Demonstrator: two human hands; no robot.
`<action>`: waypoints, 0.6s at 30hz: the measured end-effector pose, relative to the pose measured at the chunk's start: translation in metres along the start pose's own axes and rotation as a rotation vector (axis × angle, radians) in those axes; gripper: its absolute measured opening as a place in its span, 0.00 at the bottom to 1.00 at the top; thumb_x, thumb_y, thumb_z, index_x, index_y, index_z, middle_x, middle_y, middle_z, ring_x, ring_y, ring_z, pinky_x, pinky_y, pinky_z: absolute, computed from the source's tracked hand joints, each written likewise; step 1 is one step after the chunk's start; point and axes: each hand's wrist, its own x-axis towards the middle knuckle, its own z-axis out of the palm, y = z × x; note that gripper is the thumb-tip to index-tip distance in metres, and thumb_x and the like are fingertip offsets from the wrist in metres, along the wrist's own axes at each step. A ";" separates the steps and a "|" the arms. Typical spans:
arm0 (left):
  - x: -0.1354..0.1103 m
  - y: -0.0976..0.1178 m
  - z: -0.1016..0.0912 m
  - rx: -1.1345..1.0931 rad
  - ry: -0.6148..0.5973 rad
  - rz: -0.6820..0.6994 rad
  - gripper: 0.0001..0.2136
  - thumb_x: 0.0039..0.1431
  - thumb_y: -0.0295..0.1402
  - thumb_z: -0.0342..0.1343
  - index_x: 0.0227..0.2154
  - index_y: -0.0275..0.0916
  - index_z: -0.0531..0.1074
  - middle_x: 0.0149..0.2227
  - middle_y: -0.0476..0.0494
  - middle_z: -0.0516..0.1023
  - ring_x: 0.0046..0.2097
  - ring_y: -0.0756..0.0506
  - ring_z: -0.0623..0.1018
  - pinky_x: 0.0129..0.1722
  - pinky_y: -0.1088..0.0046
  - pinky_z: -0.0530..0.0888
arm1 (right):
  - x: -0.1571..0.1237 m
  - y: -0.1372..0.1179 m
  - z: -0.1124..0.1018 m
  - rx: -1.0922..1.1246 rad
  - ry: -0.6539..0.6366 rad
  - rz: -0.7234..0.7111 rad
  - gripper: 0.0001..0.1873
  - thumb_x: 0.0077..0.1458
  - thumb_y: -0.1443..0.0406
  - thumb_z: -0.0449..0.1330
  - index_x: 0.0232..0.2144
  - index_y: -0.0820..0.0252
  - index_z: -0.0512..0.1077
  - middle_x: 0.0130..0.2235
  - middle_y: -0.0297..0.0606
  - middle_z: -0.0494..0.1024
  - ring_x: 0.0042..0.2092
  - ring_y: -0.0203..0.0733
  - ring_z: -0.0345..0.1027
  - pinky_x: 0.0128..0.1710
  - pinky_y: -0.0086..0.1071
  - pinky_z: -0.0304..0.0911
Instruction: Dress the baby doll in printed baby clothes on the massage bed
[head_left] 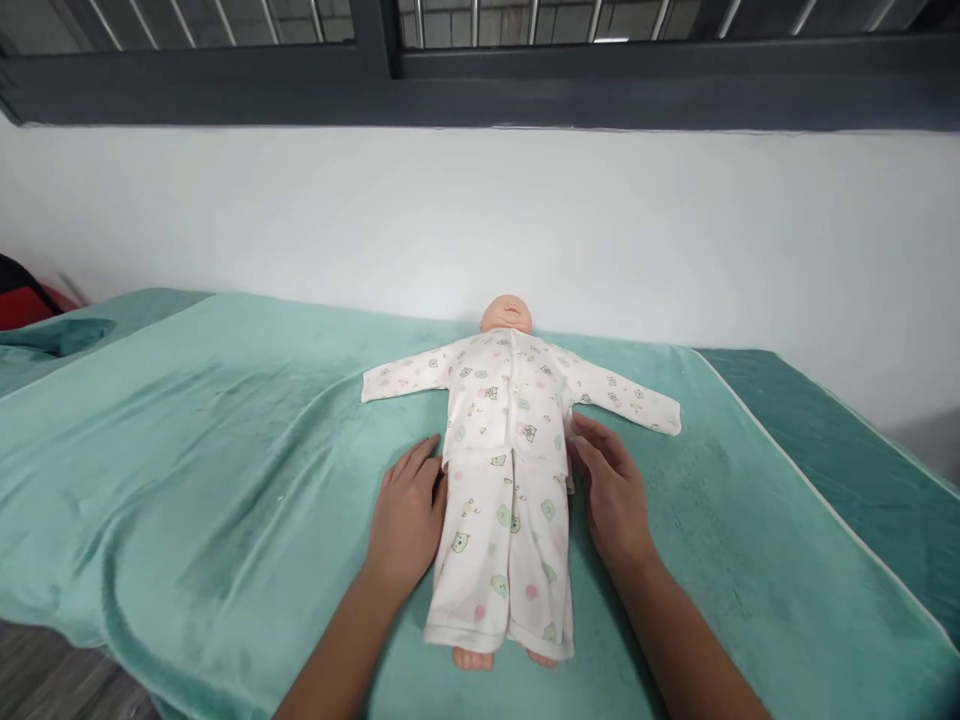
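A baby doll [507, 314] lies on its back on a teal blanket [225, 450], head toward the wall, arms spread wide. It wears a white printed top [510, 400] and matching white trousers [502, 560]; bare feet stick out at the near end. My left hand [407, 515] rests flat on the blanket against the doll's left-side waist, fingers together and extended. My right hand [611, 490] lies flat on the other side, fingertips touching the hem of the top. Neither hand grips anything.
The blanket covers a table pushed against a white wall [480, 220] under a dark window frame [480, 85]. A darker teal cover [847, 450] shows at the right. A red and black object [22, 295] sits at the far left edge.
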 end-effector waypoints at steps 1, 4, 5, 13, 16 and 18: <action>-0.002 0.000 0.000 0.000 0.004 0.001 0.14 0.69 0.34 0.44 0.43 0.41 0.76 0.62 0.39 0.72 0.62 0.36 0.71 0.59 0.49 0.69 | 0.001 0.000 0.000 -0.018 -0.004 -0.005 0.19 0.55 0.57 0.66 0.49 0.51 0.77 0.57 0.38 0.77 0.59 0.51 0.69 0.62 0.48 0.61; -0.006 0.001 0.000 -0.010 0.018 -0.006 0.13 0.68 0.34 0.45 0.42 0.41 0.75 0.61 0.39 0.72 0.62 0.37 0.71 0.59 0.49 0.69 | 0.002 -0.002 0.000 -0.047 -0.082 0.026 0.22 0.55 0.57 0.65 0.53 0.48 0.75 0.60 0.36 0.75 0.63 0.51 0.66 0.64 0.47 0.61; -0.007 0.002 -0.001 -0.015 0.027 -0.018 0.13 0.68 0.34 0.46 0.43 0.41 0.75 0.61 0.39 0.72 0.62 0.36 0.71 0.59 0.49 0.69 | 0.002 -0.003 0.000 -0.049 -0.099 0.040 0.24 0.55 0.57 0.64 0.55 0.47 0.74 0.61 0.35 0.74 0.64 0.51 0.65 0.64 0.47 0.60; -0.056 -0.021 -0.019 -0.072 0.270 -0.131 0.18 0.68 0.38 0.46 0.58 0.42 0.68 0.63 0.39 0.69 0.65 0.39 0.68 0.64 0.53 0.67 | 0.010 -0.011 0.000 -0.440 -0.209 -0.079 0.30 0.63 0.50 0.55 0.64 0.48 0.66 0.69 0.31 0.62 0.71 0.50 0.50 0.72 0.48 0.44; -0.110 -0.070 -0.040 0.022 0.443 -0.218 0.17 0.68 0.39 0.48 0.56 0.42 0.68 0.63 0.37 0.68 0.65 0.37 0.67 0.64 0.51 0.66 | 0.021 -0.013 -0.009 -0.357 -0.239 -0.032 0.27 0.59 0.51 0.60 0.59 0.47 0.72 0.66 0.31 0.67 0.69 0.52 0.55 0.72 0.49 0.45; -0.152 -0.098 -0.062 0.140 0.506 -0.299 0.18 0.66 0.41 0.49 0.54 0.40 0.68 0.62 0.34 0.68 0.64 0.34 0.68 0.64 0.47 0.65 | 0.027 -0.014 -0.015 -0.152 -0.226 0.042 0.23 0.55 0.51 0.65 0.52 0.48 0.76 0.62 0.34 0.73 0.66 0.52 0.61 0.69 0.49 0.52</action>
